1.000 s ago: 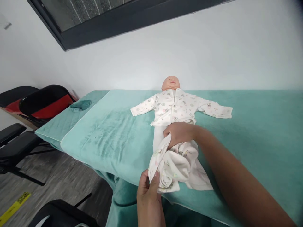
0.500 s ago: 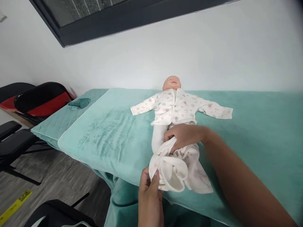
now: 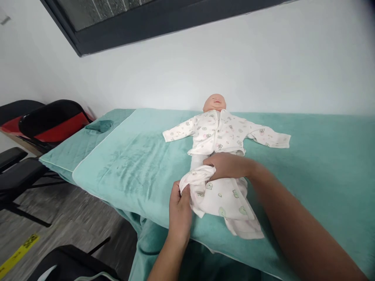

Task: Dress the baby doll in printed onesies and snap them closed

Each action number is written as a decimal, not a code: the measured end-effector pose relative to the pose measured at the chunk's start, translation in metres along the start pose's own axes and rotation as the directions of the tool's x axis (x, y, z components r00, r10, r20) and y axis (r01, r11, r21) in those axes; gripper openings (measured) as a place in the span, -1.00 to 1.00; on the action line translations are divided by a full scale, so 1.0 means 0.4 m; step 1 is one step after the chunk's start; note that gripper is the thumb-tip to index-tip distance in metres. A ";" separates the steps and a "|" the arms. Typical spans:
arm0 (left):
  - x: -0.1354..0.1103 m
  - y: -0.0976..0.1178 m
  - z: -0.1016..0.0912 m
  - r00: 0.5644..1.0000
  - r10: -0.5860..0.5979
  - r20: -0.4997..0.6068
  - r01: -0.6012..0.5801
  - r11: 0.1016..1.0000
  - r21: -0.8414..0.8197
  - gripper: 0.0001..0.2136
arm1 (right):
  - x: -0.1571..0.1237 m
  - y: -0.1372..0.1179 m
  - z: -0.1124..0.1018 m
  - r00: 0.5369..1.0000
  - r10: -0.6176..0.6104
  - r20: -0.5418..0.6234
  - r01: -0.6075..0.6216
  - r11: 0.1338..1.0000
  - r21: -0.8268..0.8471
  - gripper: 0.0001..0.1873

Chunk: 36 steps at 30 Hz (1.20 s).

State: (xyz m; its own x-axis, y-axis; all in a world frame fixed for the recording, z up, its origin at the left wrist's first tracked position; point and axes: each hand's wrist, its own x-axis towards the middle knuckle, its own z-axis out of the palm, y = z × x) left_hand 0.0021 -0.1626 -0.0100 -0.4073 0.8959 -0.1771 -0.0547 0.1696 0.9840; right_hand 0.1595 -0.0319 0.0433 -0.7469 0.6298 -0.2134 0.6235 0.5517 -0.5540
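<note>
A baby doll (image 3: 215, 102) lies on its back, dressed in a white printed jacket (image 3: 206, 134) with both sleeves spread out. White baby trousers (image 3: 227, 195) with small green and pink prints are around its lower legs. My left hand (image 3: 180, 214) pinches the edge of the trousers beside the doll's leg on the left, where a pale leg (image 3: 197, 160) shows above the bunched cloth. Across the doll's thighs reaches my right hand (image 3: 225, 167), its fingers closed on the gathered trouser cloth. The fingertips of my right hand are partly hidden.
The doll lies on a massage bed with a teal cover (image 3: 125, 164), against a white wall. A face hole (image 3: 101, 125) is at the bed's left end. Black folding chairs (image 3: 54, 121) stand left, and a black bag or seat (image 3: 73, 263) is below.
My left hand has moved up and slightly left, drawing the trouser cloth higher over the leg. The rolled opening that faced me has unfolded. My right hand stays near the same place.
</note>
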 end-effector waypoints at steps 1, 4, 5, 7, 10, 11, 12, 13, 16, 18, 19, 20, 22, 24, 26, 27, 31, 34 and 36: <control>0.009 -0.001 0.003 1.000 0.005 0.006 -0.005 1.000 -0.006 -0.76 | 0.000 0.000 0.001 1.000 0.001 0.000 -0.001 1.000 -0.001 -0.65; 0.038 -0.004 0.008 0.999 0.034 0.029 -0.034 0.999 -0.025 -0.77 | -0.003 -0.004 0.004 1.000 0.005 -0.026 -0.004 1.000 0.008 -0.67; 0.048 -0.003 0.008 0.998 0.060 0.029 -0.060 0.998 -0.010 -0.78 | -0.004 -0.006 0.004 0.999 0.000 -0.041 0.001 1.000 0.016 -0.69; 0.074 0.002 0.002 0.990 0.133 0.038 -0.135 0.989 0.067 -0.82 | -0.006 -0.010 0.005 0.997 -0.007 -0.071 0.008 1.000 0.022 -0.74; 0.121 0.015 -0.015 0.971 0.221 0.089 -0.234 0.952 0.199 -0.86 | -0.004 -0.010 0.006 0.994 0.002 -0.110 0.001 1.000 0.025 -0.86; 0.140 0.019 -0.020 0.965 0.237 0.111 -0.257 0.939 0.229 -0.87 | -0.002 -0.009 0.006 0.993 0.009 -0.122 -0.005 0.999 0.033 -0.88; 0.159 0.024 -0.025 0.959 0.252 0.133 -0.278 0.927 0.251 -0.88 | -0.001 -0.007 0.007 0.992 0.014 -0.129 -0.008 0.999 0.048 -0.89; 0.179 0.028 -0.027 0.951 0.269 0.154 -0.302 0.915 0.268 -0.88 | 0.001 -0.005 0.009 0.991 0.019 -0.134 -0.010 0.998 0.065 -0.87; 0.238 0.036 -0.020 0.915 0.340 0.220 -0.394 0.872 0.292 -0.86 | 0.003 -0.003 0.013 0.990 0.015 -0.138 -0.002 0.995 0.099 -0.80; 0.274 0.039 -0.002 0.887 0.387 0.253 -0.452 0.843 0.291 -0.85 | 0.004 -0.003 0.014 0.988 0.031 -0.154 -0.016 0.995 0.096 -0.86; 0.290 0.040 0.011 0.875 0.404 0.265 -0.472 0.833 0.288 -0.85 | 0.006 -0.002 0.014 0.985 0.039 -0.169 -0.024 0.996 0.090 -0.90; 0.305 0.040 0.024 0.866 0.418 0.274 -0.488 0.826 0.283 -0.85 | 0.008 0.000 0.015 0.980 0.048 -0.192 -0.033 0.996 0.085 -0.91; 0.332 0.039 0.052 0.853 0.440 0.280 -0.510 0.817 0.268 -0.84 | 0.017 0.006 0.017 0.965 0.070 -0.251 -0.050 0.995 0.085 -0.88; 0.353 0.038 0.076 0.841 0.466 0.275 -0.530 0.811 0.248 -0.84 | 0.029 0.014 0.021 0.945 0.094 -0.315 -0.065 0.993 0.101 -0.88; 0.368 0.036 0.089 0.832 0.489 0.263 -0.544 0.811 0.214 -0.85 | 0.039 0.021 0.027 0.926 0.115 -0.359 -0.080 0.991 0.110 -0.90; 0.373 0.035 0.090 0.832 0.492 0.257 -0.542 0.819 0.189 -0.86 | 0.040 0.022 0.029 0.924 0.117 -0.363 -0.085 0.991 0.103 -0.92; 0.383 0.036 0.065 0.876 0.420 0.237 -0.409 0.908 -0.096 -0.82 | 0.010 0.021 0.016 0.931 0.099 -0.350 -0.082 0.995 0.064 -0.95; 0.385 0.053 0.040 0.894 0.309 0.325 -0.179 0.910 -0.375 -0.74 | -0.036 0.030 -0.014 0.904 0.101 -0.416 -0.047 0.989 0.138 -0.79; 0.383 0.074 0.038 0.898 0.263 0.353 -0.114 0.914 -0.390 -0.75 | -0.055 0.045 -0.029 0.798 0.138 -0.586 -0.025 0.980 0.198 -0.72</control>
State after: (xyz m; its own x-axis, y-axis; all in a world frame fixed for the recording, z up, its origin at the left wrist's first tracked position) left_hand -0.0480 -0.0140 -0.0081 -0.0580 0.9940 0.0924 -0.3592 -0.1072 0.9271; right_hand 0.1899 -0.0294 0.0475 -0.3744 0.8997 0.2247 0.5840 0.4170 -0.6965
